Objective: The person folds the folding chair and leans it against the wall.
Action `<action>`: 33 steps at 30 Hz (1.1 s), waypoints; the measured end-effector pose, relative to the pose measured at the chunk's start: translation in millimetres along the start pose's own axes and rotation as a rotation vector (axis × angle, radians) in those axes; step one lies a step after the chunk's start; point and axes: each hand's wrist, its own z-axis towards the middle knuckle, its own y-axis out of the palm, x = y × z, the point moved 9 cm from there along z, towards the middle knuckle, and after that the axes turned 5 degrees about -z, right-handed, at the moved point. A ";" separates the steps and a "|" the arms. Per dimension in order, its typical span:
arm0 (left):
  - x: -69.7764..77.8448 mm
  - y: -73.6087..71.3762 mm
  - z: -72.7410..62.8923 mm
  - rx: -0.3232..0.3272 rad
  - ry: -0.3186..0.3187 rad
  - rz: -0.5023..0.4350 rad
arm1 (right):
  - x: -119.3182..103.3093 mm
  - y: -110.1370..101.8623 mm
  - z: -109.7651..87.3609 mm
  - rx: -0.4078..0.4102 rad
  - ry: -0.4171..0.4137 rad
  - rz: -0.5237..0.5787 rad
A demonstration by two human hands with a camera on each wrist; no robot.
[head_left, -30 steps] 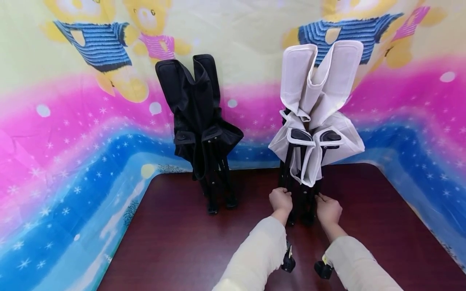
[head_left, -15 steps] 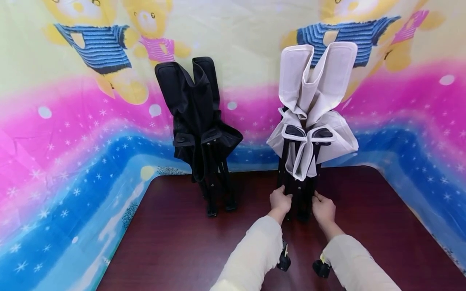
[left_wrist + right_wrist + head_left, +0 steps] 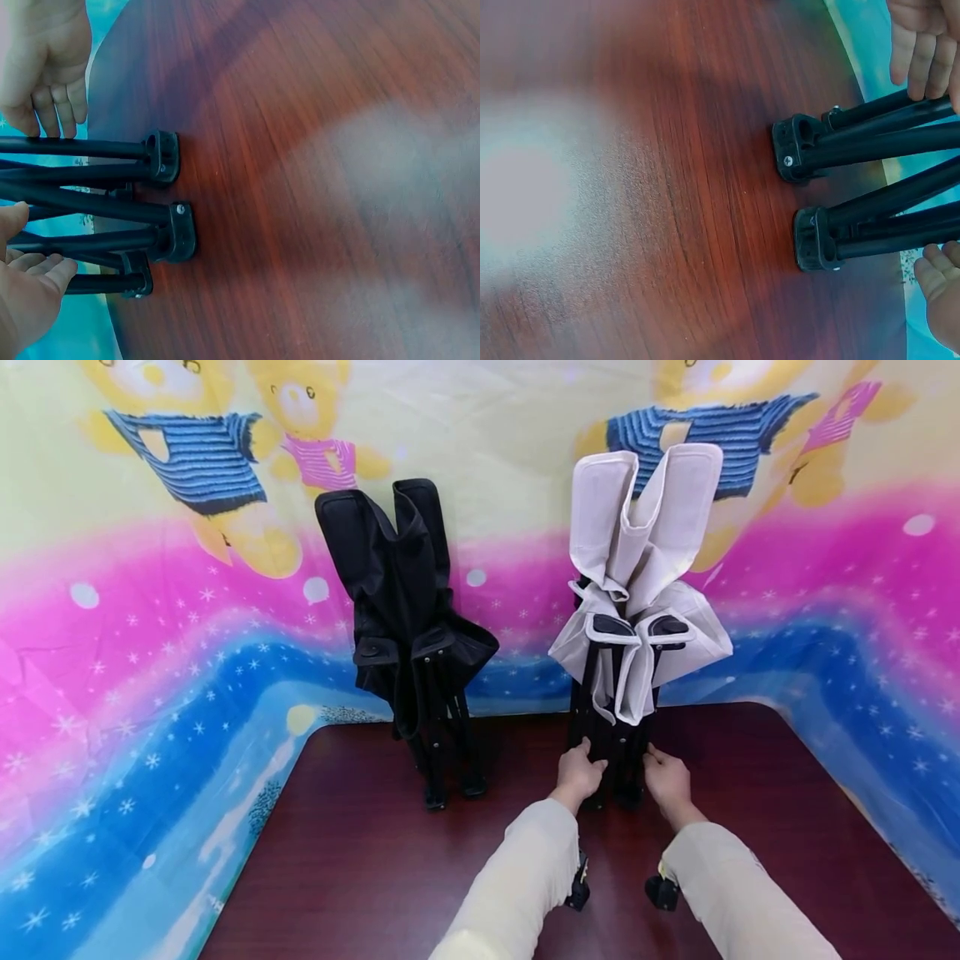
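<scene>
In the head view, a folded white fabric folding chair (image 3: 645,535) with black legs stands upright at the right back of the table. My left hand (image 3: 579,774) touches its legs on the left side, and my right hand (image 3: 669,781) touches them on the right. The left wrist view shows the black chair legs (image 3: 112,199) bunched between the left hand (image 3: 30,292) and the right hand (image 3: 49,60). In the right wrist view the right hand (image 3: 941,296) has its fingers near straight beside a leg, and the left hand (image 3: 928,49) lies opposite.
A second folded chair, black (image 3: 393,585), stands to the left at the back. Both chairs are on a dark red-brown table (image 3: 360,868) against a patterned cloth backdrop (image 3: 517,460) with printed bears. Black cameras (image 3: 660,892) hang under both wrists.
The white chair and both hands have shifted slightly left and back toward the backdrop. The hands, more curled a second ago, now look straighter. The black chair stays in its place.
</scene>
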 end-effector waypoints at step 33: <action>-1.5 -1.7 8.6 -0.045 -0.004 0.119 | -4.6 6.3 7.2 -0.069 -0.037 -0.042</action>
